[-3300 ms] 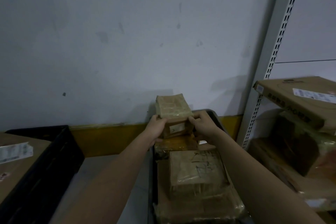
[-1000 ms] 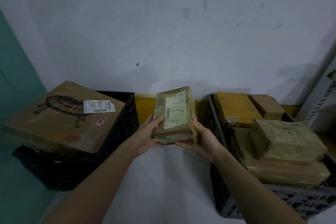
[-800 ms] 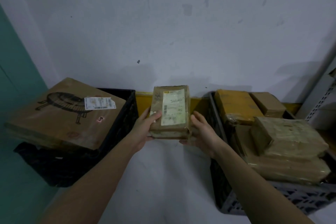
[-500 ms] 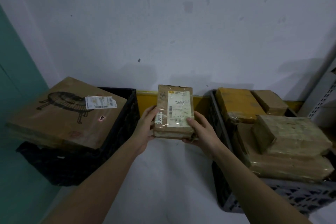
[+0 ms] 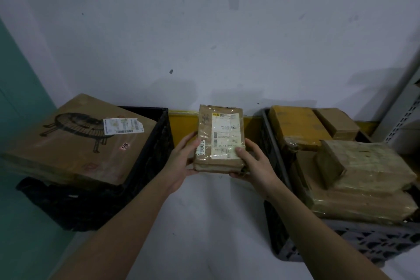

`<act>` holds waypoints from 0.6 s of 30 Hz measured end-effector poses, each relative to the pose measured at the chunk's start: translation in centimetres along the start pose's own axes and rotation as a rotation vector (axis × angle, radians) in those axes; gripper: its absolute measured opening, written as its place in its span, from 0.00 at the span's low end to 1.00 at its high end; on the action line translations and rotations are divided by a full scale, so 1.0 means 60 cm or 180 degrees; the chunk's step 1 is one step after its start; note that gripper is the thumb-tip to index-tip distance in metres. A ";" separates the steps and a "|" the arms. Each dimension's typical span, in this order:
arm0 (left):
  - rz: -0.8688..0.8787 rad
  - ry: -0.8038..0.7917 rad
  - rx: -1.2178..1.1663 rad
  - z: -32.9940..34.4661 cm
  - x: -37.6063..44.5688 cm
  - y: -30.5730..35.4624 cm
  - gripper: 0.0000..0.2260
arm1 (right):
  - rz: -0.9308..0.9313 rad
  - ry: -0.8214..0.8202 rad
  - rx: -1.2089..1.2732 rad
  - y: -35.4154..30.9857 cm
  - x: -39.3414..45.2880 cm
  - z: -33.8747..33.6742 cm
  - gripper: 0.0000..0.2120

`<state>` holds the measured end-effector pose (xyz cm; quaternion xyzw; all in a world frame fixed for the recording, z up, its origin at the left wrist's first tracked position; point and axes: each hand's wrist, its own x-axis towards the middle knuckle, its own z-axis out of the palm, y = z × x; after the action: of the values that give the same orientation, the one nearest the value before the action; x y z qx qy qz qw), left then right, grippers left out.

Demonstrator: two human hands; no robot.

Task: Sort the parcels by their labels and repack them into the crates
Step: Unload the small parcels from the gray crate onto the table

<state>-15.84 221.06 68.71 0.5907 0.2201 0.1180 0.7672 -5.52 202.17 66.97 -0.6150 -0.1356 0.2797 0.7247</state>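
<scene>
While the label faces up for reading, a person holds a taped brown parcel in the air between two crates. Left of the fingers, a large printed carton tops the black crate. The left hand and right hand clasp the parcel's lower end. Right of them, a grey crate is stacked with parcels. Next, judging by the label, comes choosing a crate.
</scene>
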 end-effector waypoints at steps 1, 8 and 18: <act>-0.0020 0.0009 -0.0007 0.000 0.001 -0.002 0.28 | -0.0005 0.0011 -0.0029 0.000 -0.001 0.000 0.32; -0.0028 0.0121 0.0250 0.036 0.002 -0.002 0.16 | -0.0695 0.0415 -0.1351 -0.003 0.009 0.014 0.38; -0.0296 0.0001 -0.0181 0.093 0.036 -0.012 0.21 | -0.0820 0.0170 -0.0873 -0.065 0.002 -0.012 0.36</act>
<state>-11.32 217.06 68.73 0.5578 0.2440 0.0885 0.7883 -4.08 201.31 70.54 -0.6928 -0.2308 0.1471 0.6672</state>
